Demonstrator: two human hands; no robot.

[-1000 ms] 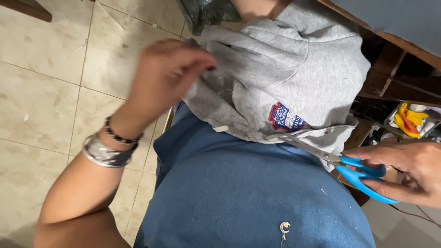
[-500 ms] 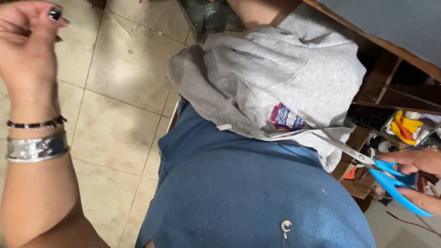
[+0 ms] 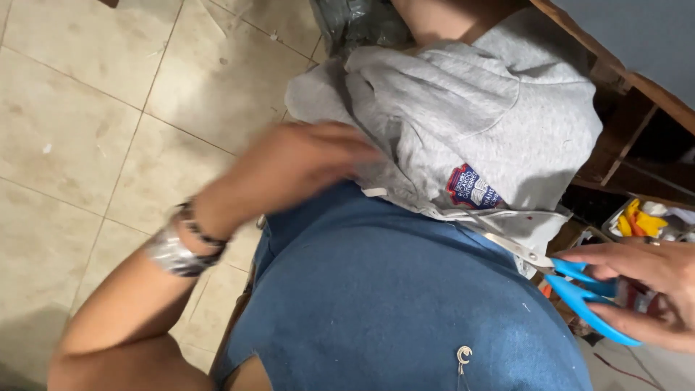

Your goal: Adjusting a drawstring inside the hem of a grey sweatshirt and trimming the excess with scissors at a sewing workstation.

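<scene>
Nearest to the camera lies a blue denim garment (image 3: 391,304) across the person's lap, with a small metal charm (image 3: 464,355) on it low in the middle.

At the right edge, the right hand (image 3: 644,289) holds a pair of scissors with blue handles (image 3: 590,300). The fingers are closed around the handle loops, thumb above and other fingers below. The metal blades (image 3: 510,246) point to the left and up, and they lie on the lower edge of the grey cloth; I cannot tell if the blades are open or closed.

The left arm comes from the bottom left, with a wide silver bangle (image 3: 170,253) and a dark bead bracelet (image 3: 197,230) on the wrist. The left hand (image 3: 289,170) is blurred. It reaches to the left side of a grey sweatshirt (image 3: 478,123), and the fingertips seem to touch the cloth, but I cannot tell if the fingers grip it or are only laid on it.

The sweatshirt lies bunched above the denim, and it has a small patch in blue and red (image 3: 472,188) near its lower edge, just beside the blades.

Farther to the right is a dark wooden table (image 3: 615,80), and under it a tray with yellow and red small things (image 3: 641,221). To the left and behind is a beige tiled floor (image 3: 87,108).
</scene>
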